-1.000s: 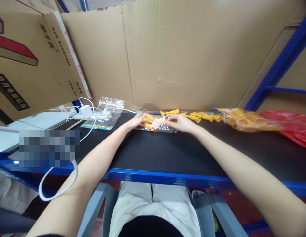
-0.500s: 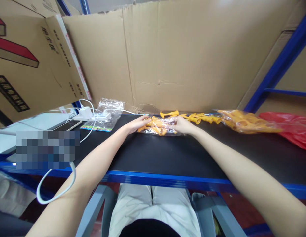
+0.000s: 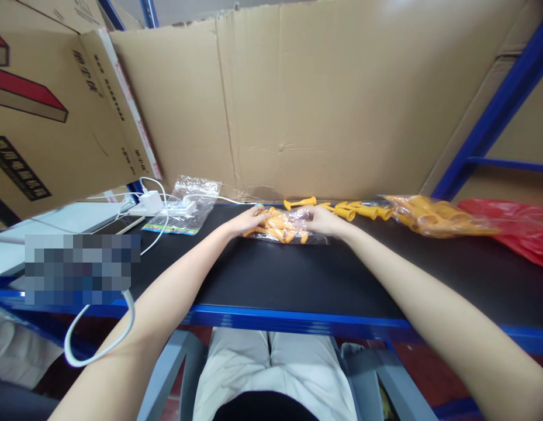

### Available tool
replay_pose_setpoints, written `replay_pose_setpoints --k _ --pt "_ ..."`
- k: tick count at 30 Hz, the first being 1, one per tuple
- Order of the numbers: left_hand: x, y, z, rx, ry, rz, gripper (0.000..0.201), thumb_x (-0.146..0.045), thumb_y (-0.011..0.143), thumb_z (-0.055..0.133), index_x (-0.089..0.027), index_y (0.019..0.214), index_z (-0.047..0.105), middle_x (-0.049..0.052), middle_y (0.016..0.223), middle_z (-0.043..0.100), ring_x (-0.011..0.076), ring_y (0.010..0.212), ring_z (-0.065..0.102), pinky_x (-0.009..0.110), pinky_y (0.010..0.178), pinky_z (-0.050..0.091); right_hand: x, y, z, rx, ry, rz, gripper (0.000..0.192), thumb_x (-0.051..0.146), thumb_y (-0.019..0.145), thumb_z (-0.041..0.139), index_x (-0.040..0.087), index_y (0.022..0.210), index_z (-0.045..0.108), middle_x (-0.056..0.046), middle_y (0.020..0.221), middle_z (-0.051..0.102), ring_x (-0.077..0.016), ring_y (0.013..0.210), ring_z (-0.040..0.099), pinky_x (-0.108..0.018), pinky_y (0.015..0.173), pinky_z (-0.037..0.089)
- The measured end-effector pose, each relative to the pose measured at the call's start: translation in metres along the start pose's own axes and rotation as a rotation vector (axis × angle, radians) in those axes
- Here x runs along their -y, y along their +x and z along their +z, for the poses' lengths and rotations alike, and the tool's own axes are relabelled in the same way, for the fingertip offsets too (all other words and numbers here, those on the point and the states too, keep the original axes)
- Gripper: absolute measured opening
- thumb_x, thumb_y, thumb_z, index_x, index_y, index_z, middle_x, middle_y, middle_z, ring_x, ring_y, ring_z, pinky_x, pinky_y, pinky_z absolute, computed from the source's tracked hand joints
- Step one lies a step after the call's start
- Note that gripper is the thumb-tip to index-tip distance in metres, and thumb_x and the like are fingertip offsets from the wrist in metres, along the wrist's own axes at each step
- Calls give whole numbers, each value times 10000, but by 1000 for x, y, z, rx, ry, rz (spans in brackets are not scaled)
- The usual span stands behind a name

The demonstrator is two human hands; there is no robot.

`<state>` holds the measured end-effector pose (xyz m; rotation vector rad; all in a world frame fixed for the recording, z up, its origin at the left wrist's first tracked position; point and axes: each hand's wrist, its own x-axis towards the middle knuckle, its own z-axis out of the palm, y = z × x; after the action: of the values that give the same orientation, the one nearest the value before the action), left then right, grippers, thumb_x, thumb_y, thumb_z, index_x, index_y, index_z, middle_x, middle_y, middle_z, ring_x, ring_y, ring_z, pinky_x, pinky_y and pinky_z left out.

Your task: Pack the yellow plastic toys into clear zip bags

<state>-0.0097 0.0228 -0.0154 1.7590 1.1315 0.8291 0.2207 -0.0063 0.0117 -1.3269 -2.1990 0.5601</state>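
A clear plastic bag (image 3: 280, 227) with several yellow plastic pieces inside lies on the black tabletop between my hands. My left hand (image 3: 249, 220) is closed on its left end, thumb on top near the yellow pieces. At the bag's right end, my right hand (image 3: 320, 221) pinches the film, with some fingers hidden behind the wrist and plastic. Loose yellow trumpet-shaped pieces (image 3: 356, 210) lie in a row just behind and to the right of my right hand. One more such piece (image 3: 301, 203) rests behind the bag.
A filled bag of yellow pieces (image 3: 429, 215) and a red plastic bag (image 3: 510, 228) lie to the right. On the left are a flat clear bag (image 3: 193, 204), a white charger (image 3: 152, 200), cables and a phone (image 3: 120, 224). A cardboard wall (image 3: 297, 105) stands behind.
The yellow pieces inside the bag have shifted, with one now farther right near the front edge. Both hands stay at the bag's ends, almost unmoved.
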Motion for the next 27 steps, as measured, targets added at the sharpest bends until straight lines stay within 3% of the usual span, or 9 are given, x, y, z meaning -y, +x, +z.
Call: replay_pose_setpoints --k 5,9,12,15,19,24,27 --pt "-2 -1 3 5 -40 2 492 -412 792 549 -125 1185 479 136 1177 578 270 1086 538 325 900 447 4 -2 -9 -139 -226 167 92 210 704 571 143 767 578 -84 802 643 -185 715 594 -285 627 457" --pt "-4 -4 5 -2 -66 -7 476 -416 804 534 -145 1191 476 122 1201 566 254 1113 521 315 926 430 -6 -4 -12 164 127 269 177 339 771 538 173 720 505 -46 602 603 -119 472 525 -240 441 404" --pt "-2 -4 3 53 -127 -12 482 -476 835 462 -155 1195 470 126 1232 544 240 1092 540 329 913 441 -15 -2 -6 240 435 281 150 286 747 593 184 776 486 -2 565 569 -88 429 490 -209 408 393" --pt "3 -2 -1 75 -158 24 530 -546 835 414 -169 1204 471 121 1298 490 235 1133 512 348 939 416 -17 2 2 216 633 309 104 178 750 575 175 757 472 18 548 518 -73 426 471 -192 396 390" --pt "6 1 -6 -14 -34 95 532 -534 808 469 -211 1230 475 100 1352 436 229 1234 413 356 1007 333 -10 6 9 89 760 322 108 65 766 494 161 721 471 25 527 475 -61 409 429 -182 381 380" --pt "-2 1 -7 -133 286 387 287 -358 727 619 -157 927 666 135 1309 477 248 1256 379 389 1053 233 -11 9 13 42 833 282 110 58 771 482 150 816 522 -10 604 549 -79 487 499 -197 461 451" --pt "-6 -1 -5 -185 324 408 168 -280 715 618 -153 805 680 126 1265 522 251 1233 409 422 1041 248 -11 9 15 32 689 222 97 87 779 489 161 827 531 -30 636 578 -107 558 556 -234 538 501"
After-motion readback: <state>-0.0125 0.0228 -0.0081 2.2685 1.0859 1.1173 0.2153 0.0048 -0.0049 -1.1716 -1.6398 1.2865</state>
